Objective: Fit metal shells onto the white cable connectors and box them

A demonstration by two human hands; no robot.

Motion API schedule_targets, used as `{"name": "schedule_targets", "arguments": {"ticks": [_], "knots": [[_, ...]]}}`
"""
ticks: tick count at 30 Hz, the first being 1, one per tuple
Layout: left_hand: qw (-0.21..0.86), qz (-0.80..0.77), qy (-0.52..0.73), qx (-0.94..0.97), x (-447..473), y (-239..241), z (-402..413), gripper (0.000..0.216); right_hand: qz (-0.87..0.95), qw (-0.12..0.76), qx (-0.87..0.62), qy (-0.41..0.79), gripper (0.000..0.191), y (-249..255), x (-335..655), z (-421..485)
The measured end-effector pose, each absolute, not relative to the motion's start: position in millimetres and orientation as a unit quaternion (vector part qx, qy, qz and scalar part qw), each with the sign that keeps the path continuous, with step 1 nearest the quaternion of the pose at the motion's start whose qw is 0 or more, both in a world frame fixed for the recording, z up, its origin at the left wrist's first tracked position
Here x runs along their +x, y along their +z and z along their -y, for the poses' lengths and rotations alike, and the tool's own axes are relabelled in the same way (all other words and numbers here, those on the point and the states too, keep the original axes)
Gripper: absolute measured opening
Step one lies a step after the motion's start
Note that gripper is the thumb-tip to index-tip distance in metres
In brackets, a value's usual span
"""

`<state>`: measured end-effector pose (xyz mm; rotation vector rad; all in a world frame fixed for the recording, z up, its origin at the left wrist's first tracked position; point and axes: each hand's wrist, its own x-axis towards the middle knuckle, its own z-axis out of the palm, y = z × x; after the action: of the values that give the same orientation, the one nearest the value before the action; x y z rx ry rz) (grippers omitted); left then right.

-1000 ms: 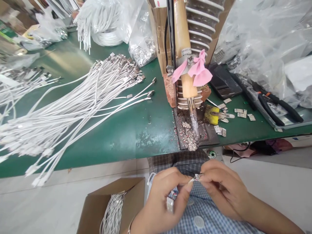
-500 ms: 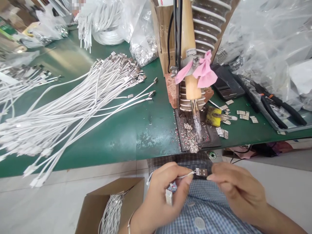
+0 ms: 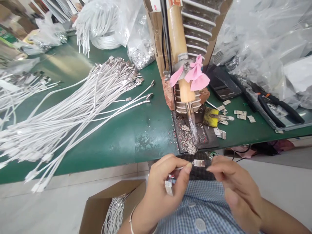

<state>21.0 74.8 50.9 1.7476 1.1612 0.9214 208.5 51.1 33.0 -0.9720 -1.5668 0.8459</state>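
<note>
My left hand [image 3: 168,185] pinches a white USB cable between thumb and forefinger, just behind its bare metal USB plug [image 3: 199,163]. A second metal USB connector [image 3: 169,188] pokes out of the palm of the same hand, with a bit of red and white wire beside it. To the right of the plug, my right hand [image 3: 236,188] holds nothing; its thumb stands apart from the forefinger, and the fingertips do not touch the plug. Above both hands, a wooden-handled soldering iron [image 3: 186,87] is clamped in a stand, tip down over a dark tray [image 3: 209,141] with solder crumbs.
A big bundle of white cables [image 3: 73,100] lies on the green table [image 3: 122,143] at left. On the right are a yellow sponge [image 3: 210,117], loose USB shells [image 3: 241,114], a phone [image 3: 223,83] and pliers [image 3: 280,104]. Below stands a cardboard box [image 3: 95,208] holding cables.
My right thumb has dropped away from the forefinger. The plug in my left hand has risen slightly towards the table edge. The view has shifted a little.
</note>
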Motion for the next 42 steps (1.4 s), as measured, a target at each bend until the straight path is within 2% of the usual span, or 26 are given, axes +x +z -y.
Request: {"name": "schedule_targets", "arguments": {"ticks": [3,8,12,20,42], "knots": [[0.417,-0.471,0.368,0.685,23,49,-76,0.011,0.615,0.549,-0.417,0.383,0.022,30,209,-52],[0.428,-0.470,0.385,0.669,27,48,-77,0.011,0.695,0.492,-0.428,0.303,0.018,33,212,-60],[0.427,-0.475,0.389,0.664,29,50,-79,0.011,0.694,0.487,-0.437,0.302,0.012,32,208,-66],[0.409,-0.478,0.392,0.671,33,49,-82,0.010,0.688,0.524,-0.424,0.269,0.027,28,207,-72],[0.454,-0.491,0.399,0.627,39,56,-90,0.018,0.687,0.522,-0.440,0.248,0.022,36,204,-85]]}}
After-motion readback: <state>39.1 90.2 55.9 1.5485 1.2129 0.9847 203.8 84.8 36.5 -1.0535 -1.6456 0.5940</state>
